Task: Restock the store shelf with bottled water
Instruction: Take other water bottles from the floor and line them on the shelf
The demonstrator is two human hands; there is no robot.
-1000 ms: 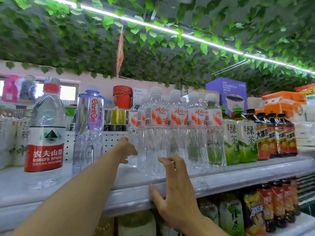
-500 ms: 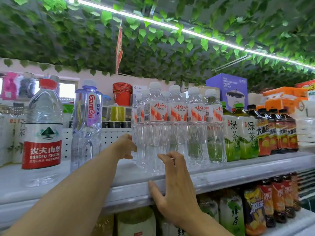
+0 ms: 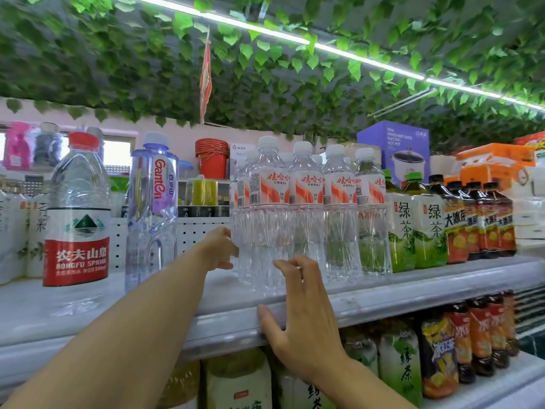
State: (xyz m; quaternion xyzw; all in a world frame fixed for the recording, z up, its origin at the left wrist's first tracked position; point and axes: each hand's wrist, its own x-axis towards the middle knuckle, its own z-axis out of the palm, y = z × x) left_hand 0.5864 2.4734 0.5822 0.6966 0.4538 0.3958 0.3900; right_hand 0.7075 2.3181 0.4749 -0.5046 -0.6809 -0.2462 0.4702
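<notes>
A cluster of clear water bottles (image 3: 306, 214) is seen standing upright on the white shelf (image 3: 413, 293), near its front edge and about the middle of the view. Each has a white cap and a white label with red script and an orange-red swoosh; the lower bodies are ribbed and transparent. Four are lined up along the front, with more caps visible behind them.

The left hand (image 3: 219, 249) is held against the left side of the cluster, its fingers curled toward the leftmost bottles; whether a bottle is actually gripped cannot be told, since the fingertips are hidden behind the plastic. The right hand (image 3: 300, 314) is spread loosely in front of the cluster, the thumb laid on the shelf's front lip and the fingers raised and bent near the bottle bases, nothing grasped.

Just right of the water, green tea bottles (image 3: 418, 222) and dark iced tea bottles (image 3: 483, 222) are ranged. To the left, well apart, a purple-tinted bottle (image 3: 153, 208) and a red-labelled bottle (image 3: 78, 219) are stood nearer the camera. Leafy vines (image 3: 265, 69) are hung overhead.
</notes>
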